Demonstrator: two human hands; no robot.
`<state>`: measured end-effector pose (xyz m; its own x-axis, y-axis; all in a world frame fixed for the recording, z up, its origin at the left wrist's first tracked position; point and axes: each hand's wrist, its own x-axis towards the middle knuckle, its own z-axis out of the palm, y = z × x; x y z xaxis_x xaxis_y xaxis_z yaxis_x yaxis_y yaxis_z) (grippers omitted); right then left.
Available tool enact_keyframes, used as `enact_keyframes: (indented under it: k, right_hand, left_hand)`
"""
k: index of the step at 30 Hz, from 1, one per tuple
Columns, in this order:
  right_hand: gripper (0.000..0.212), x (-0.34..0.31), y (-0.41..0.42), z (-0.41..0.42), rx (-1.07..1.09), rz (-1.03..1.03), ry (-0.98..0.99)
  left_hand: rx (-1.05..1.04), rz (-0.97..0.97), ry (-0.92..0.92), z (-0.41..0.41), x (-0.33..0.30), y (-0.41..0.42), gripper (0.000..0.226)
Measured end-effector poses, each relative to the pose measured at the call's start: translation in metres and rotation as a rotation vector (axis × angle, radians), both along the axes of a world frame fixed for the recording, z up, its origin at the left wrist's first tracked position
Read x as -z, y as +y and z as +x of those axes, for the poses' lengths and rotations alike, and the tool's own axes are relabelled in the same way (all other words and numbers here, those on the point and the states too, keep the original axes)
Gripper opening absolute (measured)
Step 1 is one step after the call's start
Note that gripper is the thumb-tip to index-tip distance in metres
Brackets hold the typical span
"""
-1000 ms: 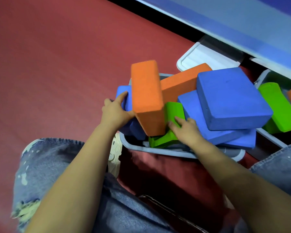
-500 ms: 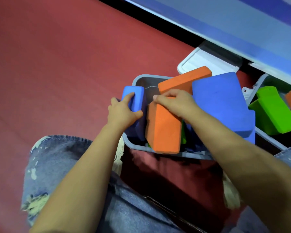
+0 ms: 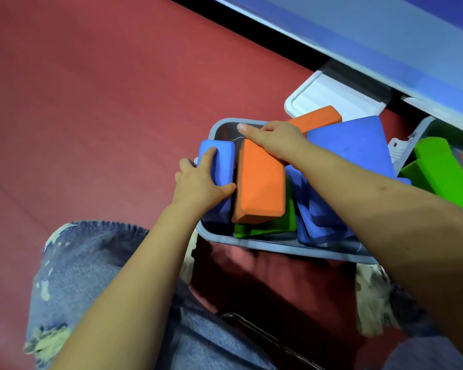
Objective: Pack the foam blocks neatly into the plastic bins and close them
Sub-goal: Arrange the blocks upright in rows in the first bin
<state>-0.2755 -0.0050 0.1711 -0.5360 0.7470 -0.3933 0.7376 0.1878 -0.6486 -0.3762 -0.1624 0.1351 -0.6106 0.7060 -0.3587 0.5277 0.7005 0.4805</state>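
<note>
Orange foam fills the middle of your view: a rectangular orange foam block (image 3: 259, 182) stands on edge in the grey plastic bin (image 3: 278, 248) on the red floor (image 3: 104, 102). Your right hand (image 3: 274, 140) lies over its far end, fingers curled round the top and the forefinger stretched out toward the bin's far wall. Your left hand (image 3: 201, 182) grips the small blue foam block (image 3: 219, 161) at the bin's left end, thumb on the side facing the orange one and fingers over the top; the two blocks stand just beside each other.

Under the orange block's near end a green foam block (image 3: 265, 228) shows. To its right, dark blue foam blocks (image 3: 316, 220) lean on edge beneath your right forearm, and a wide flat blue foam slab (image 3: 358, 148) lies tilted over them. A second orange foam block (image 3: 318, 118) juts out past your right hand at the far side.

Behind the bin lies a white plastic lid (image 3: 329, 100). To the right, a second grey bin (image 3: 412, 145) holds bright green foam blocks (image 3: 439, 172). Your knees in pale ripped jeans (image 3: 91, 263) frame the lower edge.
</note>
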Motion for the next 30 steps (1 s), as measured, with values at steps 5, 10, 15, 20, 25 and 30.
enact_keyframes:
  k: [5, 10, 15, 20, 25, 30]
  right_hand:
    - [0.057, 0.003, -0.004, -0.007, 0.023, 0.019, 0.037]
    - [0.059, 0.002, -0.006, 0.011, 0.14, -0.166, 0.207]
    - [0.076, 0.065, -0.037, 0.094, 0.406, -0.528, 0.372]
    - [0.068, 0.128, -0.094, 0.104, 0.326, -0.437, -0.013]
    - [0.113, 0.148, -0.096, 0.089, 0.49, -0.256, -0.244]
    - [0.113, 0.151, -0.104, 0.086, 0.558, -0.185, -0.263]
  left_hand:
    - [-0.149, 0.113, -0.385, -0.004, -0.016, 0.009, 0.076]
    - [0.0, 0.021, -0.324, 0.015, -0.02, 0.013, 0.097]
    - [0.025, 0.036, -0.378, 0.002, -0.016, 0.011, 0.106]
    - [0.012, 0.034, -0.41, -0.003, -0.017, 0.007, 0.102]
    - [0.019, 0.006, -0.416, -0.002, -0.018, 0.006, 0.102]
    - [0.0, 0.006, -0.422, -0.003, -0.02, 0.007, 0.108]
